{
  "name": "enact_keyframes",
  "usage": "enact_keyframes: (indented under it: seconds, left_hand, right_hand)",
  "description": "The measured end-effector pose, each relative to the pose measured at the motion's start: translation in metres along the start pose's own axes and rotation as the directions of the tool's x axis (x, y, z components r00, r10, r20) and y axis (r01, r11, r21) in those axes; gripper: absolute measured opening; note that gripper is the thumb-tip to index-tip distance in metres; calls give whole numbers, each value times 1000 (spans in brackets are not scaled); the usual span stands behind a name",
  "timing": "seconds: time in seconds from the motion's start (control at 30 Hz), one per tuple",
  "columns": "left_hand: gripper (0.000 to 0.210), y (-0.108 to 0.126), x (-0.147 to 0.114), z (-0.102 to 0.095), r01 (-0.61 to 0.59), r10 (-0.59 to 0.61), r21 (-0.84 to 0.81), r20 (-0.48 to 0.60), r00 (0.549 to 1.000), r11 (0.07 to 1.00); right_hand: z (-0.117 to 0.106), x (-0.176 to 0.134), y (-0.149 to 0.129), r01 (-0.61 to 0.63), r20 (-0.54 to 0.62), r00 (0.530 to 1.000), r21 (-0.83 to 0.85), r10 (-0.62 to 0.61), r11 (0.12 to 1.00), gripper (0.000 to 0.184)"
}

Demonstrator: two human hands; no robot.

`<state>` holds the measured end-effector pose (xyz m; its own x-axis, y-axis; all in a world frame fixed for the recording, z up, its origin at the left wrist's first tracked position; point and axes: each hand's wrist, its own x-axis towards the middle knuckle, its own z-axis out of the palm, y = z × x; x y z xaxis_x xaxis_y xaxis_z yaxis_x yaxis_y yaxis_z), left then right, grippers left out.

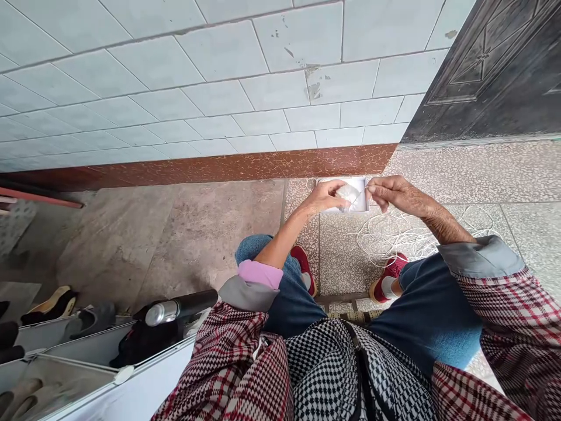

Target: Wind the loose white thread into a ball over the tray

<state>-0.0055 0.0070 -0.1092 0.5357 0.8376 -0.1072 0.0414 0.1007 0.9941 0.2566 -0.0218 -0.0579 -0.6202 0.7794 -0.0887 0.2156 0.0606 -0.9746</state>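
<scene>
While between hands (355,196): string (360,190) horiz.

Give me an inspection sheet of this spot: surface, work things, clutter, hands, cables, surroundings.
Surface: speckled stone floor beside plain concrete.
Work things: small white ball of string; loose white string heaped on the floor by the red shoes.
Clutter: white shoe rack with dark and tan shoes, silver-and-black cylinder on top.
Hands: left hand grips the ball; right hand pinches the strand.
Cables: nothing seen apart from the string.
Surroundings: white tiled wall with red-brown skirting, dark panelled door, white floor plate.
</scene>
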Motion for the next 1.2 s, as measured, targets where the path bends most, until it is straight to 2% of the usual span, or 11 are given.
enact_keyframes:
  seconds: [0.07,0.13,0.33,0.43,0.53,0.63,0.73,0.9,1.03,1.13,1.2]
  left_hand:
    - [51,7,-5,5,36,-28,-40,187,982,999]
    - [53,15,-9,8,57,-22,-143,235,972,988]
    - [63,22,2,5,-116,63,-396,-144,988,911]
    - [57,14,10,-1,-173,68,-338,-301,951,925]
    - [60,5,12,-5,-151,92,-109,-418,904,983]
    - [60,3,7,1,-87,97,53,-250,963,995]
    - [55,8,-2,10,-10,10,-21,23,1000,1000]
    - [59,15,-9,15,64,-37,-283,98,995,957]
    - [66,10,0,7,-23,-11,-356,-95,995,934]
    - [58,0,6,0,-60,44,-40,-329,943,997]
    - [53,-5,5,-2,-42,130,233,-379,916,972]
  right_hand:
    - [-10,3,13,-12,-57,998,4,12,1000,64]
    - [-10,6,28,-37,-60,997,40,39,999,68]
    - [24,12,34,-99,47,994,114,94,988,59]
    - [36,11,18,-69,108,992,50,64,996,55]
    - [32,8,4,-2,79,997,-82,9,997,54]
    - [15,6,2,50,-112,991,-194,-73,980,61]
    - [1,7,13,39,-238,967,-226,-93,973,66]
    - [12,12,35,1,-214,975,-239,-54,971,60]
    - [36,13,29,-22,-74,997,-299,0,954,46]
    - [39,8,15,-12,67,997,-240,29,971,43]
    - [28,5,9,7,59,998,-180,4,984,46]
